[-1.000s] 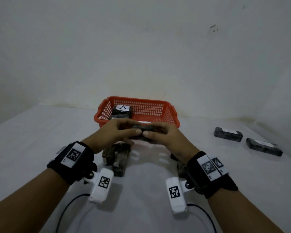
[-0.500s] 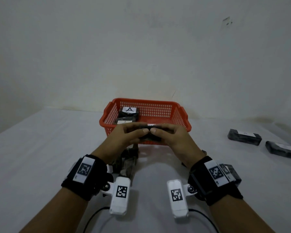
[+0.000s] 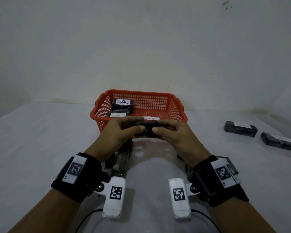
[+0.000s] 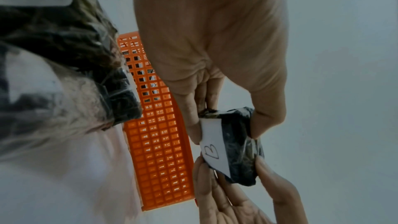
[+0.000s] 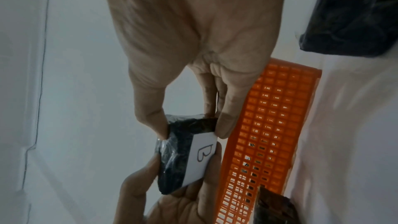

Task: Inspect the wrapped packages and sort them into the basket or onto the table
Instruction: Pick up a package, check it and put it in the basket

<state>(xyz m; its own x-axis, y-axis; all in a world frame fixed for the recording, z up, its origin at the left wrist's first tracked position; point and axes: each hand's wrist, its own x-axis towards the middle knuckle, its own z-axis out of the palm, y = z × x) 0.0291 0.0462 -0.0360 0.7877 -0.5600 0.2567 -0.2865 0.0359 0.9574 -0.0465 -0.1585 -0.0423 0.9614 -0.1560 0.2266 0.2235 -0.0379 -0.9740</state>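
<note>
Both hands hold one dark wrapped package in the air just before the orange basket. My left hand pinches its left end and my right hand pinches its right end. The wrist views show the package carrying a white label marked B, turned away from the head camera. Two wrapped packages labelled A lie in the basket's left part. More dark packages lie on the white table under my left wrist.
Two wrapped packages lie on the table at the right, one nearer the basket and another by the frame edge. Another package sits under my right wrist. A white paper slip lies in the basket. The wall stands close behind.
The hands stay on the same package before the basket, and my thumbs have shifted slightly on it. The head view has moved a little, so the basket sits higher in the frame.
</note>
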